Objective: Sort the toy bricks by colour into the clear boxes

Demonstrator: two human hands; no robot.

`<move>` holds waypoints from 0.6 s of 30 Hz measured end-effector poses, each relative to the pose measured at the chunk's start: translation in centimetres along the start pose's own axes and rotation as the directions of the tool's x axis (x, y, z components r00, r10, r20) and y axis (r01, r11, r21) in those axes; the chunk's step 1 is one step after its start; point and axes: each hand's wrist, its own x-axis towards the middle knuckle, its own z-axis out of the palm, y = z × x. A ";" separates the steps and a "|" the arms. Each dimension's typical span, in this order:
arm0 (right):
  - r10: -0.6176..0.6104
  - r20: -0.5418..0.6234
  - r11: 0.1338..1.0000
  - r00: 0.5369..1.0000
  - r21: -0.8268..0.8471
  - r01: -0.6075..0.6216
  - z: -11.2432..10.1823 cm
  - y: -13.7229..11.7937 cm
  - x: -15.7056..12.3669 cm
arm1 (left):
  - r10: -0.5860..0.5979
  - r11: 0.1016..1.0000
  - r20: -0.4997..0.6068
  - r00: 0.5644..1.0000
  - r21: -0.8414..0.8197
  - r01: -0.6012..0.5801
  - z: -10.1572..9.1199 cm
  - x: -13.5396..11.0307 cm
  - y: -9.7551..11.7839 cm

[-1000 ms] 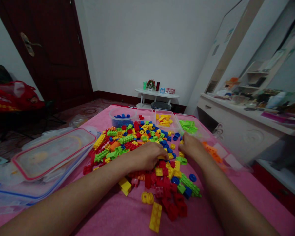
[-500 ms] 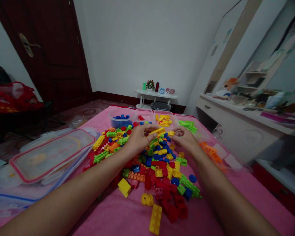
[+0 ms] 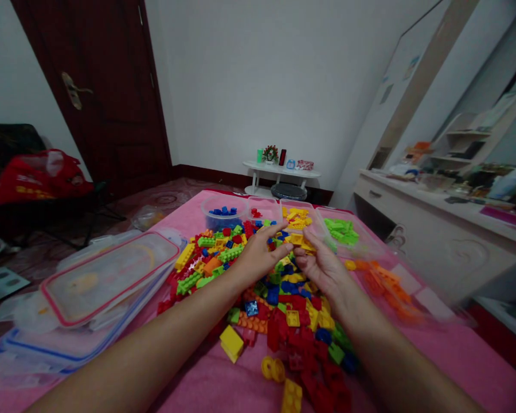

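Note:
A heap of mixed toy building bricks (image 3: 279, 295) in red, yellow, green, blue and orange covers the middle of the pink cloth. My left hand (image 3: 262, 252) is over the far part of the heap, thumb and fingers apart, with nothing clearly gripped. Facing it, my right hand (image 3: 324, 267) has its fingers curled around yellow bricks (image 3: 300, 240) that show between the two hands. How many it holds is partly hidden. Just beyond the hands is a clear box (image 3: 287, 205) with yellow bricks in it.
A round tub (image 3: 204, 206) of blue bricks and a box with red ones (image 3: 257, 213) stand at the back. Green bricks (image 3: 341, 231) and orange bricks (image 3: 384, 284) lie in boxes on the right. Stacked plastic lids (image 3: 112, 275) are at the left; a drawered dresser (image 3: 430, 223) is beyond the right side.
The long yellow brick is no longer at my left hand's fingertips, and that hand has opened. My right hand has turned palm inward with yellow bricks at it. The view has shifted slightly left.

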 end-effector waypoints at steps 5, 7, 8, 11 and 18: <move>-0.397 -0.126 0.548 0.909 -0.827 0.125 -1.4 -6.0 6.5 | -0.063 0.937 0.218 0.974 0.350 -0.018 -0.4 -0.1 -1.4; -0.435 -0.102 0.365 0.895 -0.928 0.071 -2.2 -8.0 9.1 | -0.092 0.897 0.324 0.942 0.437 -0.062 -0.3 -0.4 -1.4; -0.441 -0.093 0.282 0.893 -0.959 0.039 -2.6 -8.7 10.3 | -0.105 0.883 0.356 0.929 0.462 -0.078 -0.3 -0.5 -1.4; -0.470 -0.034 0.031 0.882 -0.999 -0.023 -3.5 -9.6 13.2 | -0.126 0.869 0.392 0.911 0.486 -0.089 -0.2 -0.6 -1.1; -0.349 0.161 -0.394 0.923 -0.919 0.011 -3.1 -5.8 18.3 | -0.180 0.879 0.361 0.915 0.476 -0.015 -0.3 -0.4 -0.8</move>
